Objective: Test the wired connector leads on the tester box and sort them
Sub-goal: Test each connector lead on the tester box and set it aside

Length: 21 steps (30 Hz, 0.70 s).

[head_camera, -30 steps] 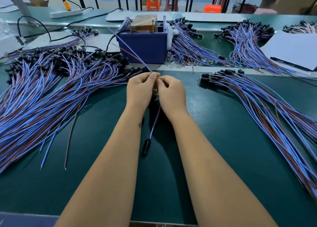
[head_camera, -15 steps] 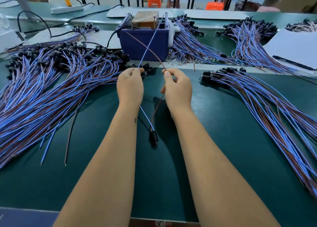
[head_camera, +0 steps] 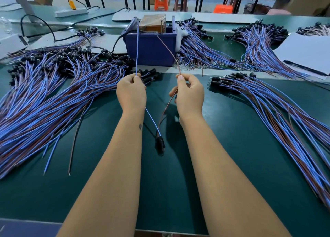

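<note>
My left hand (head_camera: 131, 92) pinches the blue wire (head_camera: 137, 47) of one lead, and the wire runs up to the left top edge of the blue tester box (head_camera: 150, 47). My right hand (head_camera: 190, 93) pinches the brown wire (head_camera: 167, 48) of the same lead, which curves up toward the box's top. Both wires drop between my forearms and join at a black connector (head_camera: 159, 143) hanging just above the green mat. The hands are about a hand's width apart.
A big pile of blue and brown leads (head_camera: 53, 93) covers the mat on the left. Another bundle (head_camera: 278, 115) fans out on the right. More bundles (head_camera: 259, 45) lie behind the box, beside white paper with a pen (head_camera: 307, 52).
My hands have moved apart, splitting the lead's two wires. The free wire ends have swung up to the tester box, and the black connector has risen nearer my wrists.
</note>
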Tool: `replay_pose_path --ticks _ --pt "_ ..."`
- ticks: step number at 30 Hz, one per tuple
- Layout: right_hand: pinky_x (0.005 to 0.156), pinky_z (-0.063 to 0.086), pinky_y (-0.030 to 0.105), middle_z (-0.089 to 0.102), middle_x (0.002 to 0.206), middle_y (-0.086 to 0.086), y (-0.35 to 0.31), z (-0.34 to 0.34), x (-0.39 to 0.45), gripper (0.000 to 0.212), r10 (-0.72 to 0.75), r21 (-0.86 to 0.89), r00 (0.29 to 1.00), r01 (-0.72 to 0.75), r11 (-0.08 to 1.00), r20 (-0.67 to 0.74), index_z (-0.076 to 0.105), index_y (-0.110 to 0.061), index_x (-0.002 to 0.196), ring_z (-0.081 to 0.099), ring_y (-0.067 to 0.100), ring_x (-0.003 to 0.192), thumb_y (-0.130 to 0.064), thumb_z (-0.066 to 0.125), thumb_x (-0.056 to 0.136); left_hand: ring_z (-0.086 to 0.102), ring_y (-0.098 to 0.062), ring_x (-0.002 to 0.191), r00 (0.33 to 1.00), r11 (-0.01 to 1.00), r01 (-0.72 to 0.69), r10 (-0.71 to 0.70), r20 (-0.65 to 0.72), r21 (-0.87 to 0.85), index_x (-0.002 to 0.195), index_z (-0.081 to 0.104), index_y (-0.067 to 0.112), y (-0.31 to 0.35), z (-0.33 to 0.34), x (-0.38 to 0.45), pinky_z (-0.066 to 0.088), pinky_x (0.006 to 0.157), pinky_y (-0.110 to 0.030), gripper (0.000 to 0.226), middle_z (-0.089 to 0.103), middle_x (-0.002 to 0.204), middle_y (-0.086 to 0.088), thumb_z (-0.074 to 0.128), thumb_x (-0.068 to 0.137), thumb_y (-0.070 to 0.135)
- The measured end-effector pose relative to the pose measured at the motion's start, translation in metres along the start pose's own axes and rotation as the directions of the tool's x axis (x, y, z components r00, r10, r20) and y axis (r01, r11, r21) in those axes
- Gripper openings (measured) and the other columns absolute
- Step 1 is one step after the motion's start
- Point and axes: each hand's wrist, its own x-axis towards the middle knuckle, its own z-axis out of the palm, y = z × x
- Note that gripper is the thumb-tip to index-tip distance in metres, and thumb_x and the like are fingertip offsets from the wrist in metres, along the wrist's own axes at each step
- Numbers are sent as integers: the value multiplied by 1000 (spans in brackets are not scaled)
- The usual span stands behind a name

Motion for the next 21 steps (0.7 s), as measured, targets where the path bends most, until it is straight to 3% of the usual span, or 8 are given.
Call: replay_pose_path --ticks 9,16,21 --pt "65 47 35 59 50 -5 -2 -1 0 15 17 91 1000 -15 996 -18 61 -22 94 55 13 59 -19 47 99 31 -3 33 1000 998 -3 5 -23 68 66 62 20 -3 0 3 26 38 -14 34 56 55 13 46 94 10" --pt "63 47 33 60 52 -4 -2 -1 0 16 29 95 999 -27 995 -23 60 -22 94 55 15 62 -20 46 100 32 -3 35 998 998 45 -42 -52 49 64 63 13 -2 -3 5 29 40 -16 33 56 48 20 47 93 8" --pt "61 47 33 60 53 -5 -3 -2 -1 16 39 96 999 -38 995 -13 61 -20 98 53 15 61 -20 46 101 35 -17 47 998 999 49 -50 -49 -6 57 59 18 -1 -5 8 31 49 -26 39 53 51 9 48 93 8"
